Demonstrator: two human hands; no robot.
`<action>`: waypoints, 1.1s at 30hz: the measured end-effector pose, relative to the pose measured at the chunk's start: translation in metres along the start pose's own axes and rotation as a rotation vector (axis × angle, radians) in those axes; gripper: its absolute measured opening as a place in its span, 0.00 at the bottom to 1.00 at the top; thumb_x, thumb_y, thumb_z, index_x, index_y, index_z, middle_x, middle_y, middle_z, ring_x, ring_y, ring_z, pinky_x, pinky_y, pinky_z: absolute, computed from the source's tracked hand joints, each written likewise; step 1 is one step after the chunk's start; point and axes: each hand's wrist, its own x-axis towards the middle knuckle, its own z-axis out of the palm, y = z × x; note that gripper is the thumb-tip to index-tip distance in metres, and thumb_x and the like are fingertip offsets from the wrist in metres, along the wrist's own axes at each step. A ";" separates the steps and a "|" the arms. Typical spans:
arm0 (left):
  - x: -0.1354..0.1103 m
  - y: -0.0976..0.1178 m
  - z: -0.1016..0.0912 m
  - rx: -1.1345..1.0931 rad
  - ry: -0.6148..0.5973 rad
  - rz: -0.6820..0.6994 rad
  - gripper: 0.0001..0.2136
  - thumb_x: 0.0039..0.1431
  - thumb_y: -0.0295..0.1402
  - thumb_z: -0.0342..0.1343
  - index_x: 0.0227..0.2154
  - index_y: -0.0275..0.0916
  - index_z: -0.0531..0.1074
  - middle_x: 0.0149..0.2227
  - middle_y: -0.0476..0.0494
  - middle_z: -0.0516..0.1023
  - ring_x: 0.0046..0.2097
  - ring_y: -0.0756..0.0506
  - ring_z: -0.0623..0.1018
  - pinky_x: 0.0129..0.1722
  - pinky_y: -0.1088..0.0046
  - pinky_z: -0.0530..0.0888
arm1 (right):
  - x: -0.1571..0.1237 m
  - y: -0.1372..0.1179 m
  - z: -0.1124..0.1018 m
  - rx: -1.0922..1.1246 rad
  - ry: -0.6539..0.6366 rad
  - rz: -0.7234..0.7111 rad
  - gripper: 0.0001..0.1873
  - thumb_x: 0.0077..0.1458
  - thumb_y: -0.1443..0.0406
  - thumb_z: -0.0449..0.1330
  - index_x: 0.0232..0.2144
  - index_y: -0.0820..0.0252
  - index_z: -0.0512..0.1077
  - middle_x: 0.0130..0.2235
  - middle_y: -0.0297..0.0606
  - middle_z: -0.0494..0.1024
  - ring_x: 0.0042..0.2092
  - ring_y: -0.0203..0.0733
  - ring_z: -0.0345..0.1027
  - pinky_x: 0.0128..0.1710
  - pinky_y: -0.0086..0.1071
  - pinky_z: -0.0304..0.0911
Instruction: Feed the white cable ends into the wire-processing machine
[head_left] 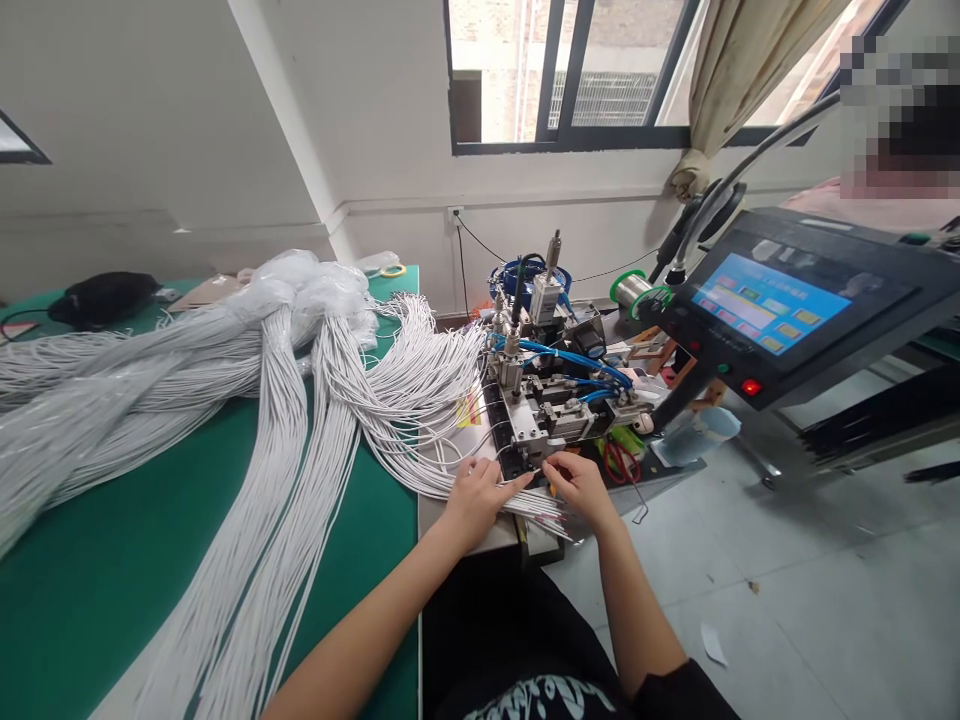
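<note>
At the front of a metal wire-processing machine (529,440), both of my hands are close together. My left hand (474,500) is closed around a thin white cable, with its index finger pointing to the right. My right hand (581,487) pinches at the cable's end by the machine's front, and its fingertips partly cover that small end. A bundle of white cables (544,510) lies under and between my hands, its cut ends pointing right. More loose white cables (420,370) fan out to the left of the machine.
Long cable bundles (277,400) in clear plastic wrap cover much of the green table (90,620). A control screen (772,300) stands at right, before another person. Red-handled scissors (621,460), a plastic container (697,435) and a solder wire spool (634,290) are near the machine.
</note>
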 end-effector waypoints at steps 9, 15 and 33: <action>0.009 0.002 -0.003 0.013 -0.096 -0.065 0.26 0.59 0.22 0.45 0.56 0.57 0.62 0.34 0.43 0.68 0.39 0.44 0.67 0.43 0.62 0.59 | 0.006 0.019 0.010 0.075 -0.082 0.065 0.16 0.54 0.59 0.53 0.18 0.59 0.62 0.20 0.29 0.59 0.25 0.34 0.52 0.26 0.28 0.48; 0.013 0.001 -0.008 0.030 -0.135 -0.031 0.24 0.60 0.25 0.45 0.57 0.56 0.61 0.35 0.43 0.69 0.38 0.43 0.68 0.42 0.63 0.59 | 0.004 0.029 0.020 0.255 -0.098 0.148 0.16 0.53 0.57 0.54 0.19 0.58 0.59 0.21 0.28 0.56 0.25 0.34 0.50 0.27 0.28 0.48; 0.024 0.002 -0.013 0.030 -0.238 -0.008 0.24 0.62 0.26 0.46 0.57 0.57 0.59 0.40 0.43 0.71 0.41 0.43 0.71 0.45 0.62 0.61 | 0.000 0.033 0.028 0.530 -0.103 0.290 0.23 0.47 0.48 0.59 0.19 0.59 0.61 0.21 0.27 0.58 0.24 0.32 0.50 0.25 0.28 0.49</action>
